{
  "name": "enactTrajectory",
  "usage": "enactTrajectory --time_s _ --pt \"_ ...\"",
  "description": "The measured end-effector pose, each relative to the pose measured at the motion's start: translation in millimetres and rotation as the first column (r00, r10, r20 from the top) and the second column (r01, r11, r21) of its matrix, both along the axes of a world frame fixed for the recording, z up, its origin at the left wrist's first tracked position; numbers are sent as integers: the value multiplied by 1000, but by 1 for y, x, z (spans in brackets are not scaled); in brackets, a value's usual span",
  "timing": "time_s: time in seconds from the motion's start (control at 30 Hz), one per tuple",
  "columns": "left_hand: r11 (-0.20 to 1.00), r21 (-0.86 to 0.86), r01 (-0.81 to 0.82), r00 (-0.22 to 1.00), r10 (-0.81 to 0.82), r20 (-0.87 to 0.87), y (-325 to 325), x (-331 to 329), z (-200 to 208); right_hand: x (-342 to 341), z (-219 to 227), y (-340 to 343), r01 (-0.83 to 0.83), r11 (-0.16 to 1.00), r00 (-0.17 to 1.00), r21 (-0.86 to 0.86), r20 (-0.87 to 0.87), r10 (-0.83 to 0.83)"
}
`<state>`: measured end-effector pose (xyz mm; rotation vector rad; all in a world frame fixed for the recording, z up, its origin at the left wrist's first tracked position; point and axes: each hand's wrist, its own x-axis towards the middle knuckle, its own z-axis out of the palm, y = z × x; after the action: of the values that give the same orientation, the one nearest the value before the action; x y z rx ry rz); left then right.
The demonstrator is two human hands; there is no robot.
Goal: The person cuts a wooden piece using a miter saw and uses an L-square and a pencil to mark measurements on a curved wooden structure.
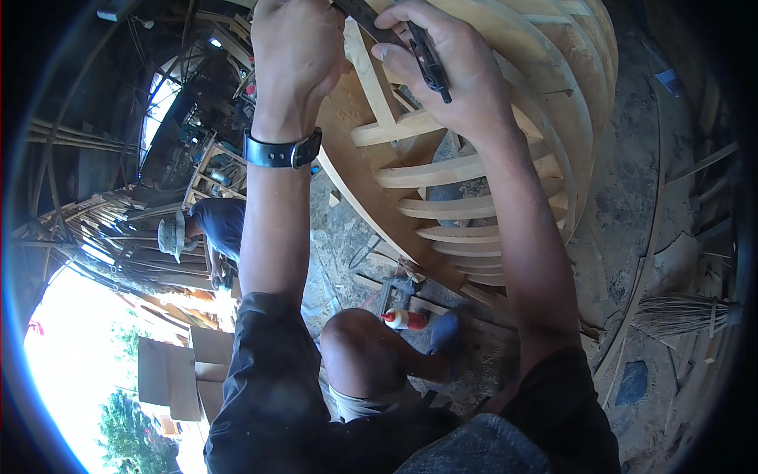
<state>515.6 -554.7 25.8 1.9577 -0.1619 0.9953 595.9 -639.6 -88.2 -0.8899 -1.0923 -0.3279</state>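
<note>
1. Right hand (pixel 466 79) first: fingers bent in close, thumb out toward the left, and it's got hold of a black pen-like tool (pixel 429 63) that pokes down out of the grip.
2. There's also a dark ruler-like strip (pixel 369 20) running up and left from the right thumb and fingers, into the gap between the hands. Its far end gets cut off at the top.
3. Left hand (pixel 292 43) is up at the top edge, looks curled, but the fingertips are hidden, so I can't tell how tightly it's closed or if it has hold of anything. Black buckled wrist strap (pixel 272 151) just below it.
4. Below and between the hands is a wooden boat hull frame (pixel 438 172), pale curved ribs, stretching behind the right hand and forearm too.
5. Well below both hands, near the wearer's bare knee (pixel 355 347), a red-and-white squeeze bottle (pixel 406 319) lies on its side.
6. Way off right of the right hand: a bundle of thin sticks (pixel 681 316).
7. Farther back, left of the left forearm, another person (pixel 219 225) in a bucket hat (pixel 170 237) bends forward near stacked wood strips (pixel 110 257).
</note>
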Motion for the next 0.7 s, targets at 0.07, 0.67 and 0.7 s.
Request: enactTrajectory --time_s 0.07,0.67,0.7 --pt "978 146 -147 989 143 40 -1 0 -1 -1 -3 7 14 996 999 92 32 -17" --pt "447 733 -512 690 723 41 30 -37 -27 -6 -19 4 319 943 943 92 -136 -305" --pt "434 731 -527 679 732 56 36 -38 -28 -2 -20 5 328 939 939 101 -140 -313"
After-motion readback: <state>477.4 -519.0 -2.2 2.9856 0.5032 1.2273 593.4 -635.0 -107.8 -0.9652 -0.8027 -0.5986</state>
